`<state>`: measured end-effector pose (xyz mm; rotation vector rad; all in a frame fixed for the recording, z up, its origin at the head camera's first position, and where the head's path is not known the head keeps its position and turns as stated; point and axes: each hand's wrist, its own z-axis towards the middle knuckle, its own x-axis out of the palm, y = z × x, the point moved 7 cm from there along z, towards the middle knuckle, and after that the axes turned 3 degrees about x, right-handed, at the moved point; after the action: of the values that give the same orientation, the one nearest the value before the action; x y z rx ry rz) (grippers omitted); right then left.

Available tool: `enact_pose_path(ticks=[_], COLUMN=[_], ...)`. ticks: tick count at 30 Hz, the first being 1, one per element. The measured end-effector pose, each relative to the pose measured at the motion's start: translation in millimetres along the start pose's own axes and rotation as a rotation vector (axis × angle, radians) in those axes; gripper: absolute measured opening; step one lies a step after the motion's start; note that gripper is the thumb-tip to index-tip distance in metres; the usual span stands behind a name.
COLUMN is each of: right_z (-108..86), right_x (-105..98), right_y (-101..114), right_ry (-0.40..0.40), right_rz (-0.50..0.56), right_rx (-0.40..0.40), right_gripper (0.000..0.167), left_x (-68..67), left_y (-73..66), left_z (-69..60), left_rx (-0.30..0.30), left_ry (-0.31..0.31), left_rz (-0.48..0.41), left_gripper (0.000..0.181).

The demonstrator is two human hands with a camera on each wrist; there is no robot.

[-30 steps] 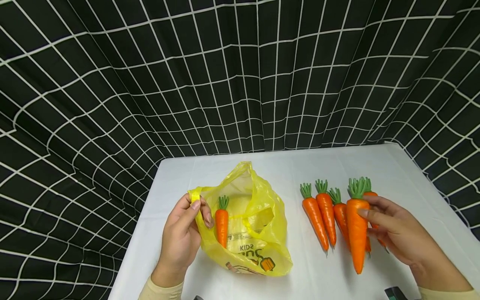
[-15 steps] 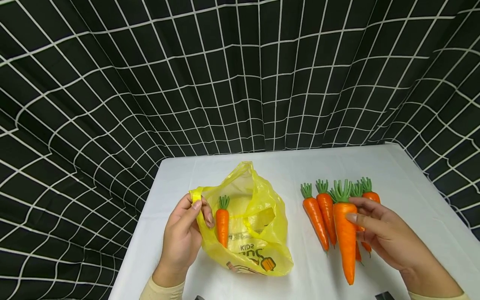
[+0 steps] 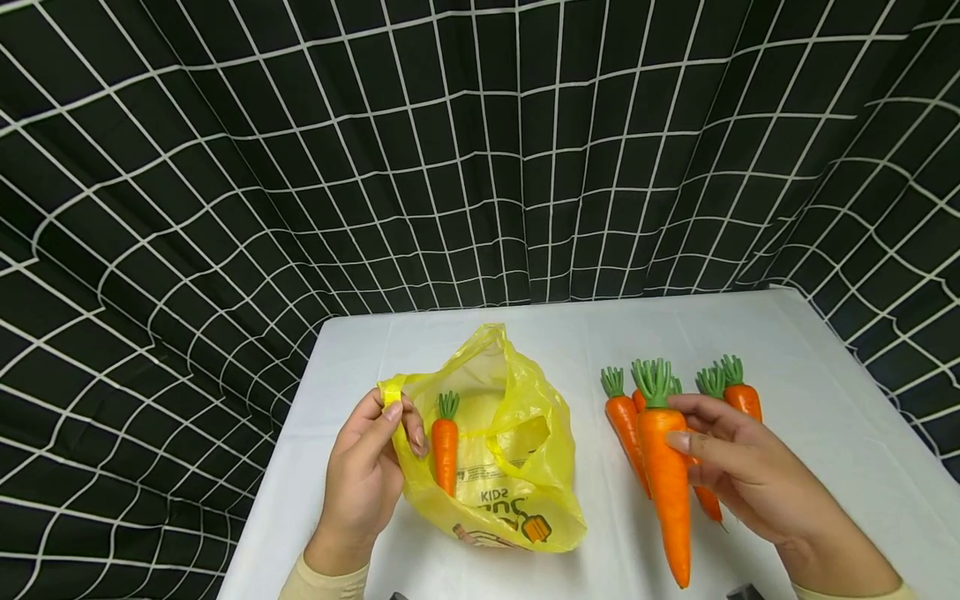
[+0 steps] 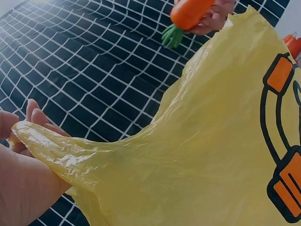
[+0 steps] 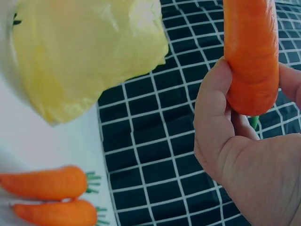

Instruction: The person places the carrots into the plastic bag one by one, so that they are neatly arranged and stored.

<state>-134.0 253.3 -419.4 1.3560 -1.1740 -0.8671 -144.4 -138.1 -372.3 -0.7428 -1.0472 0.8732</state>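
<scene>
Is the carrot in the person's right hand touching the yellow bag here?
Apart. The head view shows it: a strip of white table lies in plain sight between the held carrot and the right edge of the yellow bag.

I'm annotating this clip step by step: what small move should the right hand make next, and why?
Probably carry the held carrot leftward over the open yellow bag. The right hand pinches it to the bag's right, the left hand holds the bag's edge, and another carrot is already inside.
</scene>
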Motion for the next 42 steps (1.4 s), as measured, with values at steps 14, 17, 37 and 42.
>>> enact_pose_path(ticks=[14, 17, 37, 42], right_z=[7.9, 9.3, 26.1, 32.0], right_x=[42, 47, 84, 97], right_y=[17, 19, 28, 36], right_ry=[0.117, 0.13, 0.201, 0.249], right_rz=[0.027, 0.019, 0.052, 0.074], right_rx=[-0.005, -0.003, 0.025, -0.007], right_gripper=[0.034, 0.031, 0.04, 0.036], left_x=[-1.3, -1.4, -1.4, -2.2], left_y=[0.4, -0.1, -1.2, -1.1], left_z=[-0.2, 0.3, 1.9, 2.1], left_rx=[0.003, 0.006, 0.01, 0.003], left_ry=[0.0, 0.001, 0.003, -0.004], left_rz=[-0.009, -0.008, -0.007, 0.001], left_gripper=[0.017, 0.017, 0.017, 0.017])
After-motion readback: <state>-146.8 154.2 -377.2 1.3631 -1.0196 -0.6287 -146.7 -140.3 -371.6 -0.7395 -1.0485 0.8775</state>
